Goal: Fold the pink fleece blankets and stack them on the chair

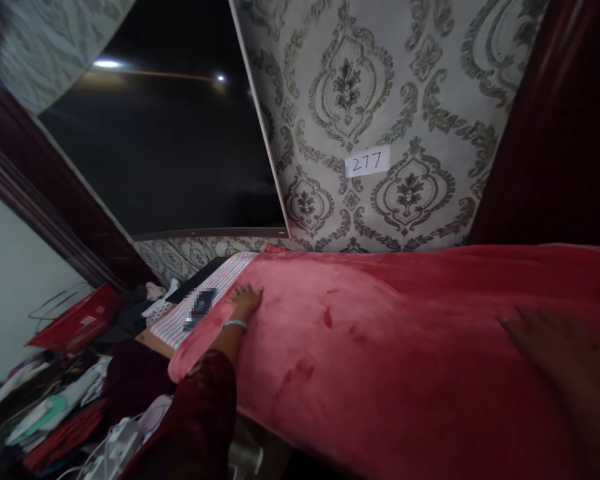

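Observation:
A red plush blanket [360, 353] lies spread over a long surface, with darker smudges in its pile. My left hand [247, 300] rests flat on its left part, fingers spread, with a bracelet at the wrist. Far to the right, my right hand [563, 340] lies over the blanket in dim light, its fingers stretched out and slightly blurred. Neither hand grips anything. Just left of my left hand is a striped cloth [235, 272] with a dark object [201, 308] on it, pixelated beyond recognition.
A large dark television screen [180, 140] stands against patterned wallpaper [350, 87]. A paper label marked 277 [367, 162] is stuck there. At left are a red bag [75, 320], heaped clothes [65, 407] and a white power strip [120, 440] with cables.

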A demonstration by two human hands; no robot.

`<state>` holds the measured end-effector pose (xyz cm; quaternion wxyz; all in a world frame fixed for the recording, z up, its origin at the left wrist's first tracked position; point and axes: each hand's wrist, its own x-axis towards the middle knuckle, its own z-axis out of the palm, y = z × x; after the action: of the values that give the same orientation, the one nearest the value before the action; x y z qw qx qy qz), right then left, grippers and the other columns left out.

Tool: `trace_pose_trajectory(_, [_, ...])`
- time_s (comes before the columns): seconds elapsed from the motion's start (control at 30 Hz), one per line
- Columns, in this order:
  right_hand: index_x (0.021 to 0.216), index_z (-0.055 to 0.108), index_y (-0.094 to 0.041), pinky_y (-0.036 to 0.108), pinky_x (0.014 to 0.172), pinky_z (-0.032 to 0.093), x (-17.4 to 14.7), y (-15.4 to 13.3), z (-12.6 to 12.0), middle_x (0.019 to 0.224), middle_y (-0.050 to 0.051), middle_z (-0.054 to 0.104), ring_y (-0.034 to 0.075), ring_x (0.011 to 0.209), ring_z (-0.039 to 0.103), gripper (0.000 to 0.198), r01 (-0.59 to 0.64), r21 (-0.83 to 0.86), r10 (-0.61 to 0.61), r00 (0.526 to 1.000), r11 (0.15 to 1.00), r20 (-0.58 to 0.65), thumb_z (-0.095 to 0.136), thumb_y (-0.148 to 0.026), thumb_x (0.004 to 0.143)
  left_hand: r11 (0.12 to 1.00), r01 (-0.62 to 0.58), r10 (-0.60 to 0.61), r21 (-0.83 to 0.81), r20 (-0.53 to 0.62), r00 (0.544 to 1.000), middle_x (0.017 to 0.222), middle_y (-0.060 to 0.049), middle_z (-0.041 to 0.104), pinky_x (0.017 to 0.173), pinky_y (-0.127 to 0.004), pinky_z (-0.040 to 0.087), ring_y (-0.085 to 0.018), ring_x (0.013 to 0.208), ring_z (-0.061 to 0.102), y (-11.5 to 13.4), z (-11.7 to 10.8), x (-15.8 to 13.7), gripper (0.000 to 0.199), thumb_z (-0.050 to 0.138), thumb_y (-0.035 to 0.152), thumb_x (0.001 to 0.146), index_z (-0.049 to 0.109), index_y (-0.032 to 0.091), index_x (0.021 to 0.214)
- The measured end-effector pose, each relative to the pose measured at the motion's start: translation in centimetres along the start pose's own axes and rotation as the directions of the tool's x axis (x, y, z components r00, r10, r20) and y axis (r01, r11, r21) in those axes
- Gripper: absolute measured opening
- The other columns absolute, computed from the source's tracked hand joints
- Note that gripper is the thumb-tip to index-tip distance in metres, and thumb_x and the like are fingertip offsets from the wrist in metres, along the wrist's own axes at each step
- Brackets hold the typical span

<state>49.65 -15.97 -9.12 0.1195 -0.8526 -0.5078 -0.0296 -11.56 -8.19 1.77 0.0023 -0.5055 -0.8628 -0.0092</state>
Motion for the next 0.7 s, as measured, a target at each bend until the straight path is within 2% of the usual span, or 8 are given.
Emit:
trace_pose_trajectory(0.1, [0.151, 0.048, -0.023, 0.055, 0.113, 0.032, -0.7, -1.3, -1.5, 0.164, 0.010, 0.032, 0.033, 0.146, 0.032, 0.076, -0.054, 0.057, 0.053, 0.998, 0.997, 0.035, 0.014, -0.058, 0.093, 0.989, -0.149, 0.149, 0.005, 0.008, 0.989, 0.161, -0.029, 0.030, 0.115, -0.068, 0.024, -0.042, 0.151, 0.026, 3.6, -0.3, -2.3, 0.072, 0.024, 0.050, 0.100, 0.035, 0.005, 0.154])
trace_pose_trajectory(0.2, [0.150, 0.050, -0.021, 0.055, 0.113, 0.030, -1.4, -2.4, -3.0, 0.164, 0.011, 0.031, 0.033, 0.147, 0.030, 0.072, -0.072, 0.057, 0.069, 0.996, 0.996, 0.062, 0.014, -0.053, 0.096, 0.896, -0.444, 0.444, -0.011, 0.043, 0.895, 0.168, -0.013, 0.023, 0.123, -0.052, 0.020, -0.028, 0.156, 0.017, 10.0, 0.1, -5.7, 0.068, 0.029, 0.053, 0.100, 0.029, 0.019, 0.159])
trace_pose_trajectory(0.27, [0.149, 0.051, -0.021, 0.054, 0.112, 0.031, -1.7, -2.8, -3.8, 0.164, 0.012, 0.032, 0.032, 0.147, 0.031, 0.068, -0.076, 0.053, 0.073, 0.995, 0.996, 0.071, 0.017, -0.051, 0.098, 0.761, -0.647, 0.648, -0.041, 0.071, 0.758, 0.169, -0.004, 0.021, 0.125, -0.046, 0.017, -0.022, 0.157, 0.014, 15.0, 0.5, -8.5, 0.066, 0.034, 0.057, 0.099, 0.029, 0.029, 0.159])
trace_pose_trajectory(0.33, [0.149, 0.051, -0.021, 0.054, 0.112, 0.031, -1.9, -3.1, -4.4, 0.163, 0.012, 0.034, 0.032, 0.146, 0.032, 0.065, -0.068, 0.056, 0.064, 0.996, 0.996, 0.068, 0.021, -0.049, 0.099, 0.510, -0.854, 0.860, -0.105, 0.085, 0.503, 0.169, -0.008, 0.018, 0.125, -0.052, 0.015, -0.025, 0.157, 0.014, 19.7, 1.1, -11.7, 0.068, 0.032, 0.057, 0.100, 0.027, 0.026, 0.160])
trace_pose_trajectory(0.4, [0.149, 0.051, -0.019, 0.054, 0.112, 0.032, -1.8, -3.1, -4.7, 0.162, 0.012, 0.035, 0.033, 0.145, 0.033, 0.064, -0.065, 0.060, 0.060, 0.996, 0.996, 0.072, 0.024, -0.049, 0.100, 0.317, -0.936, 0.948, -0.154, 0.091, 0.306, 0.170, -0.010, 0.015, 0.124, -0.056, 0.014, -0.027, 0.157, 0.012, 23.7, 1.9, -14.7, 0.070, 0.030, 0.058, 0.100, 0.024, 0.024, 0.161])
trace_pose_trajectory(0.5, [0.149, 0.051, -0.018, 0.056, 0.112, 0.032, -1.5, -3.0, -4.5, 0.162, 0.012, 0.036, 0.034, 0.144, 0.034, 0.063, -0.056, 0.061, 0.052, 0.996, 0.997, 0.072, 0.027, -0.049, 0.099, 0.166, -0.970, 0.984, -0.178, 0.101, 0.150, 0.170, -0.009, 0.017, 0.124, -0.060, 0.012, -0.028, 0.157, 0.013, 28.0, 3.1, -17.3, 0.069, 0.029, 0.061, 0.100, 0.027, 0.026, 0.160])
trace_pose_trajectory(0.6, [0.145, 0.054, -0.020, 0.057, 0.112, 0.033, -1.2, -2.7, -3.9, 0.160, 0.013, 0.038, 0.035, 0.143, 0.036, 0.062, -0.049, 0.065, 0.047, 0.999, 0.997, 0.026, 0.029, -0.050, 0.098, 0.159, -0.974, 0.984, -0.165, 0.101, 0.143, 0.169, -0.006, 0.022, 0.124, -0.060, 0.011, -0.026, 0.157, 0.015, 29.9, 3.7, -16.4, 0.065, 0.028, 0.059, 0.101, 0.028, 0.030, 0.159])
trace_pose_trajectory(0.7, [0.145, 0.054, -0.020, 0.057, 0.112, 0.032, -1.0, -2.6, -3.6, 0.159, 0.013, 0.040, 0.034, 0.144, 0.035, 0.062, -0.051, 0.060, 0.049, 0.998, 0.997, 0.025, 0.029, -0.051, 0.098, 0.336, -0.935, 0.940, -0.116, 0.108, 0.325, 0.169, -0.002, 0.019, 0.126, -0.052, 0.011, -0.023, 0.157, 0.014, 29.4, 3.2, -12.2, 0.063, 0.028, 0.056, 0.101, 0.028, 0.031, 0.159])
